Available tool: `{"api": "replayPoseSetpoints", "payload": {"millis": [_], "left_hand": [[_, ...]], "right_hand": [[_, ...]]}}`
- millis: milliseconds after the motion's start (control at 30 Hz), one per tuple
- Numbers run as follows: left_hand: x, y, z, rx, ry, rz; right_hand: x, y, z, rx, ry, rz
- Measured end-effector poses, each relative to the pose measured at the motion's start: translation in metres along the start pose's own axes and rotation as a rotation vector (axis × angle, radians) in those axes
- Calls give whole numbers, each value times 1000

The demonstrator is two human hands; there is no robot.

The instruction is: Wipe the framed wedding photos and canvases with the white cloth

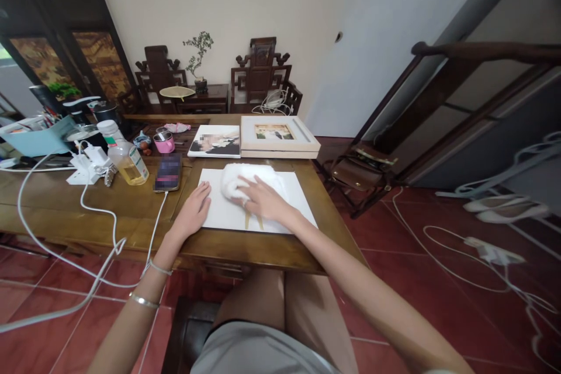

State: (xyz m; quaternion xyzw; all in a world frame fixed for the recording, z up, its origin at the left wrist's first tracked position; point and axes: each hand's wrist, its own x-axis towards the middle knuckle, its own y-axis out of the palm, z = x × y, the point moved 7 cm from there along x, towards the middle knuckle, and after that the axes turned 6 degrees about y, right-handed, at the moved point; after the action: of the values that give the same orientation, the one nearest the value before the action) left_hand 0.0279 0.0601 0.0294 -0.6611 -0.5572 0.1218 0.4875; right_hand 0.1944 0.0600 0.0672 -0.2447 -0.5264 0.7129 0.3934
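A flat white panel (220,210) lies near the front edge of the wooden table, with two yellowish-brown marks showing at its lower edge. On the panel is a bunched, fluffy white cloth (260,172). My right hand (262,198) presses on this cloth from above, its fingers spread over it and sunk into its folds, the thumb towards the near side. At the panel's left edge rests my left hand (196,207), fingers stretched out and lying flat, partly on the panel. Much of the panel is hidden by the cloth and my right hand.
Behind the panel lie a picture panel (214,141) and a framed picture (280,139). To the left are a charging phone (168,173), a bottle (127,155), a pink cup (163,142) and a power strip (83,169). A chair (397,123) stands at right.
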Motion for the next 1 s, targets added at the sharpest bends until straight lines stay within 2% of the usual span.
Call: {"api": "replayPoseSetpoints", "payload": {"millis": [67,133,200,267,333,400,467,533,600,700,800,900,1000], "left_hand": [[0,-3,0,-38,-21,-21],[-1,-9,-1,-103,-43,-71],[-2,-17,-2,-184,-73,-148],[-4,-25,-1,-249,-112,-228],[-6,-30,0,-276,-140,-286],[-7,-31,-1,-273,-136,-310],[-6,-28,-4,-252,-102,-291],[-4,-23,-8,-219,-64,-240],[-3,-16,-9,-166,-48,-174],[-3,-6,-7,-89,-42,-76],[-3,-1,-7,-59,-1,-18],[-2,-2,-7,-45,17,-12],[-2,-3,-6,-32,19,-11]], "right_hand": [[26,1,-3,-45,92,-27],[41,3,4,-63,140,-69],[43,9,24,-72,94,-85],[30,16,50,-79,-57,-64],[6,20,75,-79,-251,-8],[-23,20,88,-73,-380,75],[-46,14,86,-57,-394,157],[-60,6,72,-29,-328,201],[-63,-3,50,-3,-230,190],[-50,-10,18,-2,-97,109],[-20,-9,-3,-44,-16,30],[20,-3,-8,-69,48,-18],[59,2,4,-68,76,-51]]}}
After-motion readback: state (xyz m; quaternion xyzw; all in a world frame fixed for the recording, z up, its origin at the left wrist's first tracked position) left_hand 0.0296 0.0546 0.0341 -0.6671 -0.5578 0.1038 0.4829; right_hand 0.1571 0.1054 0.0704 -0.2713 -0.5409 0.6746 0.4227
